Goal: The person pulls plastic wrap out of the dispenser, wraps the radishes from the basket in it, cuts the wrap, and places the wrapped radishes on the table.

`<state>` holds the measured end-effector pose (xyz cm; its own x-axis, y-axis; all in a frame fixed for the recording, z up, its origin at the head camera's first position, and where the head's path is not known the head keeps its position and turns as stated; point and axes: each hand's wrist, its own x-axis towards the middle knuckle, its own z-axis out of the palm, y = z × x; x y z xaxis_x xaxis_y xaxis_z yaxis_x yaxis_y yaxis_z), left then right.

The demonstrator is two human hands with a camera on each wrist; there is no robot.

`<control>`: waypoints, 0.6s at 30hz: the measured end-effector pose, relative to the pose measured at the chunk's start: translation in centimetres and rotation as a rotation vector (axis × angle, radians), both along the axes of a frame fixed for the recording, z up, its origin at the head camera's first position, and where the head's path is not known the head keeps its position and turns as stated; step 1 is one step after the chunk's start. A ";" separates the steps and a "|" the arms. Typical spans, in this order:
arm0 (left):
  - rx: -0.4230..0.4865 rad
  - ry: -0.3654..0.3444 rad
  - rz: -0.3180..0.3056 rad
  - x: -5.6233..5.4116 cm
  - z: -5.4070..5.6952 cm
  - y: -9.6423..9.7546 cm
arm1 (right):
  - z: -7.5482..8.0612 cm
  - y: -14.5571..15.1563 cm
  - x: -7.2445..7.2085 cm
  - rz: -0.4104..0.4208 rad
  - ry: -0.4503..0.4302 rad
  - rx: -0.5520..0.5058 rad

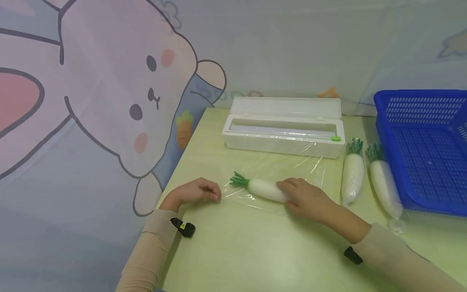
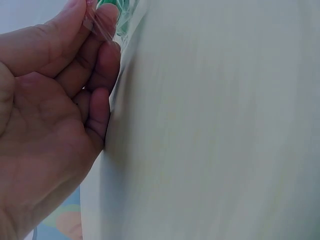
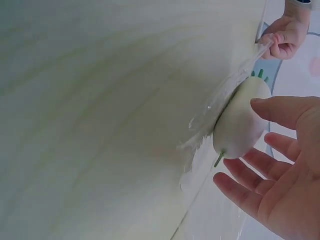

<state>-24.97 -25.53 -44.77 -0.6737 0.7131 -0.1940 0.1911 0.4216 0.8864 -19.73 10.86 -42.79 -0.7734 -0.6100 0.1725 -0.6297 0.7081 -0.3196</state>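
Observation:
A white radish (image 1: pixel 264 190) with green leaf stubs lies on a sheet of clear cling film (image 1: pixel 251 202) spread over the table. Near the leafy end, my left hand (image 1: pixel 198 191) pinches the film's edge between thumb and fingertips; the left wrist view shows the pinched film (image 2: pixel 100 25) bunched there. My right hand (image 1: pixel 308 200) is over the radish's tail end. In the right wrist view its fingers are spread and loosely bent about the radish (image 3: pixel 242 117), the thumb at its side. Whether every fingertip touches is hard to tell.
Behind the radish stands a white cling film box (image 1: pixel 281 144), lid raised, with a roll inside and a green slider (image 1: pixel 335 138). Two film-wrapped radishes, one upright (image 1: pixel 353 174) and one slanted (image 1: pixel 384 184), lie to the right beside a blue basket (image 1: pixel 394 162). A cartoon curtain hangs behind.

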 end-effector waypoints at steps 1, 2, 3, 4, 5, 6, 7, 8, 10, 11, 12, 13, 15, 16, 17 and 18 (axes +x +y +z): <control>0.002 -0.001 0.000 0.0 -0.1 0.0 | 0.1 0.3 0.1 -0.005 0.007 -0.003; 0.002 0.000 -0.001 0.0 -0.1 0.1 | 0.3 0.6 0.2 -0.009 0.015 -0.010; 0.003 0.000 -0.002 -0.1 -0.2 0.1 | 0.4 0.9 0.4 -0.014 0.025 -0.021; 0.003 0.001 -0.002 -0.1 -0.2 0.1 | 0.6 1.2 0.6 -0.020 0.036 -0.035; 0.003 0.000 0.000 -0.1 -0.3 0.1 | 0.7 1.6 0.8 -0.025 0.044 -0.050; 0.001 0.000 0.001 -0.1 -0.3 0.1 | 0.9 1.9 1.0 -0.029 0.053 -0.064; 0.001 0.000 0.004 -0.1 -0.3 0.1 | 1.0 2.3 1.2 -0.034 0.059 -0.071; 0.000 0.000 0.006 -0.1 -0.3 0.1 | 1.0 2.6 1.5 -0.040 0.054 -0.072; -0.001 0.000 0.012 -0.1 -0.2 0.0 | 0.9 3.3 2.0 -0.033 0.037 -0.063; 0.000 -0.001 0.015 -0.1 -0.2 0.0 | 0.8 3.5 2.3 -0.029 0.021 -0.050; 0.001 0.000 0.017 -0.1 -0.1 0.0 | 0.6 3.7 2.6 -0.024 0.003 -0.037; 0.002 -0.002 0.019 -0.1 -0.1 0.0 | 0.4 3.9 2.8 -0.019 -0.017 -0.021; 0.005 -0.008 0.023 0.0 -0.1 0.0 | -0.1 4.0 3.2 -0.006 -0.049 -0.002; 0.005 -0.011 0.024 0.0 0.0 0.0 | -0.3 4.1 3.3 -0.004 -0.059 0.005; 0.005 -0.014 0.025 0.0 0.0 0.1 | -0.5 4.1 3.4 -0.008 -0.065 0.010; 0.003 -0.016 0.027 0.1 0.0 0.1 | -0.5 4.1 3.4 -0.010 -0.070 0.012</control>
